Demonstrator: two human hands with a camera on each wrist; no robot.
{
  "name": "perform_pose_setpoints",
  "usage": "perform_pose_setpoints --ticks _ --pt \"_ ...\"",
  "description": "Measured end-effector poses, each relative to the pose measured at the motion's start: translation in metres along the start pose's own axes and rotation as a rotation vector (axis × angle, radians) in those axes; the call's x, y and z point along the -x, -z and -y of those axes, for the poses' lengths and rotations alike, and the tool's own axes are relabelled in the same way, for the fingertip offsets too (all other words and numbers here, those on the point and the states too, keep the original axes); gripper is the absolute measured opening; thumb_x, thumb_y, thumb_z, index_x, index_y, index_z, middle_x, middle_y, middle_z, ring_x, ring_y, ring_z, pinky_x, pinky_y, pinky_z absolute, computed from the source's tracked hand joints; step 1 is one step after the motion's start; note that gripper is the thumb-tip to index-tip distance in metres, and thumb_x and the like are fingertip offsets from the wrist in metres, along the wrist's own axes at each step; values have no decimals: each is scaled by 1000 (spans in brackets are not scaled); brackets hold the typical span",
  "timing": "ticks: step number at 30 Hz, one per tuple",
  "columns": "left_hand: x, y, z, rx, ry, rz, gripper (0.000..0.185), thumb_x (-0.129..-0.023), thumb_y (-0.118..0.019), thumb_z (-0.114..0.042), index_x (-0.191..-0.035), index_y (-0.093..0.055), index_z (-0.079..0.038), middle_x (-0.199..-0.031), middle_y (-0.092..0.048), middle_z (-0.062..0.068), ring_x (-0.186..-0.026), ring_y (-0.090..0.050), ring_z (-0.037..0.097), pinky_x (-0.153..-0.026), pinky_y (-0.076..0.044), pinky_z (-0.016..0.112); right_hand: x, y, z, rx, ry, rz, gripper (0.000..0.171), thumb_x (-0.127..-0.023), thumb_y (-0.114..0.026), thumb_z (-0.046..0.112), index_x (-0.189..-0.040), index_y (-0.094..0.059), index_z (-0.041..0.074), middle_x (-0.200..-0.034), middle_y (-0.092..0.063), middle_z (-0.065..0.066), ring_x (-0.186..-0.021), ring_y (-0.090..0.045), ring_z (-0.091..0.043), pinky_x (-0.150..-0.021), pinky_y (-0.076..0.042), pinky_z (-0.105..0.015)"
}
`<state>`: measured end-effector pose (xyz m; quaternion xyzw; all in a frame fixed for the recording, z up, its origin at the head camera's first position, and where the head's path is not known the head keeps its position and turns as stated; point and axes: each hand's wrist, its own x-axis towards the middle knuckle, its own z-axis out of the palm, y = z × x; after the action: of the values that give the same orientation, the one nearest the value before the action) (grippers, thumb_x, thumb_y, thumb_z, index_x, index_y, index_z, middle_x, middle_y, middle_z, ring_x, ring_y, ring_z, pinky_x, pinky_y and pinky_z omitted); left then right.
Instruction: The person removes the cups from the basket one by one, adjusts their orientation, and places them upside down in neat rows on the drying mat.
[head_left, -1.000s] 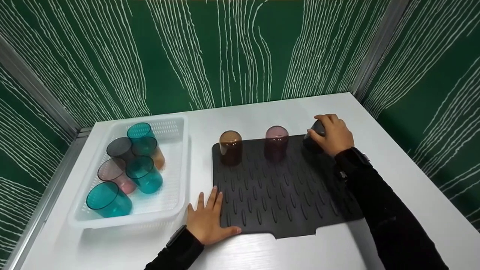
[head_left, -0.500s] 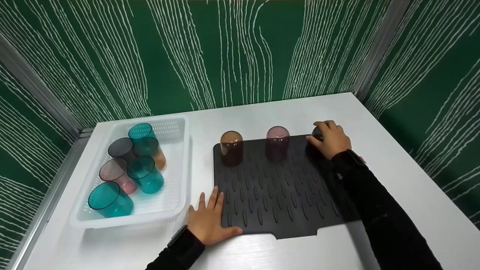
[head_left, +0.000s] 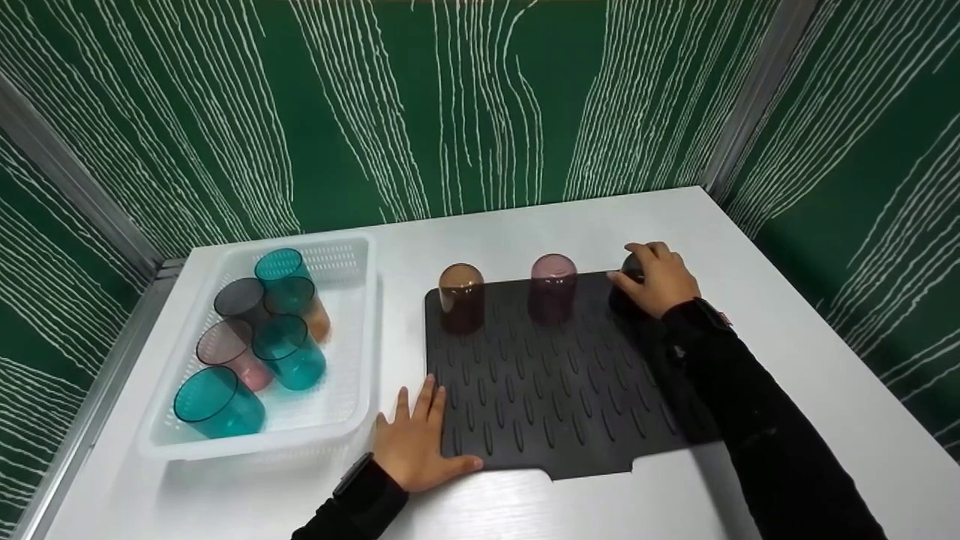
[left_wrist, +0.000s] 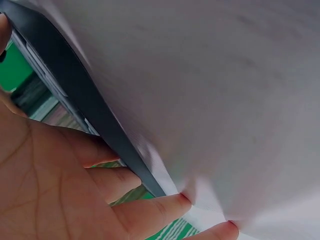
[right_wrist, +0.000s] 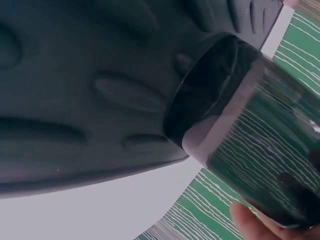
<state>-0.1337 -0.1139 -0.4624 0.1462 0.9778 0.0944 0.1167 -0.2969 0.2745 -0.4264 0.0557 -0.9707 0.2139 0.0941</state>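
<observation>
The right hand [head_left: 660, 279] had its grip clamped on a dark cup [right_wrist: 240, 150], mouth down at the black mat's [head_left: 562, 375] far corner. The left hand [head_left: 416, 442], fingers apart and flat, pressed the mat's near edge against the worktop [head_left: 525, 225].

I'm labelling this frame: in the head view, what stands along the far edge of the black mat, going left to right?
Brown cup → purple cup → dark cup, gripped by the right hand.

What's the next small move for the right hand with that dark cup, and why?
Probably let go and lift away: the right hand grips the dark cup, already mouth-down on the black mat beside the purple cup, in a row.
</observation>
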Motion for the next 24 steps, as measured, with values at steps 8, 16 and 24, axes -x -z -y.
perform_pose_setpoints --ticks 8,16,24 --pt "0 -1 -1 -4 -9 -17 113 -74 -58 -80 -154 -30 -6 -163 -22 15 -142 -29 50 -97 -36 71 -2 4 4 16 13 -34 63 -97 -56 46 -141 -48 1 -139 -45 -32 -131 -39 -51 -105 -35 -63" --pt "0 2 -2 21 -10 -8 114 -74 -61 -78 -154 -29 -4 -162 -22 17 -141 -30 51 -99 -35 71 -6 11 27 -6 40 -89 59 -100 -52 42 -141 -48 0 -139 -46 -32 -131 -40 -48 -107 -34 -61" --pt "-4 3 -2 74 -36 -22 116 -75 -62 -76 -155 -23 -1 -161 -22 23 -144 -27 48 -108 -31 66 -1 13 71 -85 118 -110 57 -101 -51 42 -143 -46 4 -142 -46 -26 -135 -40 -42 -110 -33 -56"
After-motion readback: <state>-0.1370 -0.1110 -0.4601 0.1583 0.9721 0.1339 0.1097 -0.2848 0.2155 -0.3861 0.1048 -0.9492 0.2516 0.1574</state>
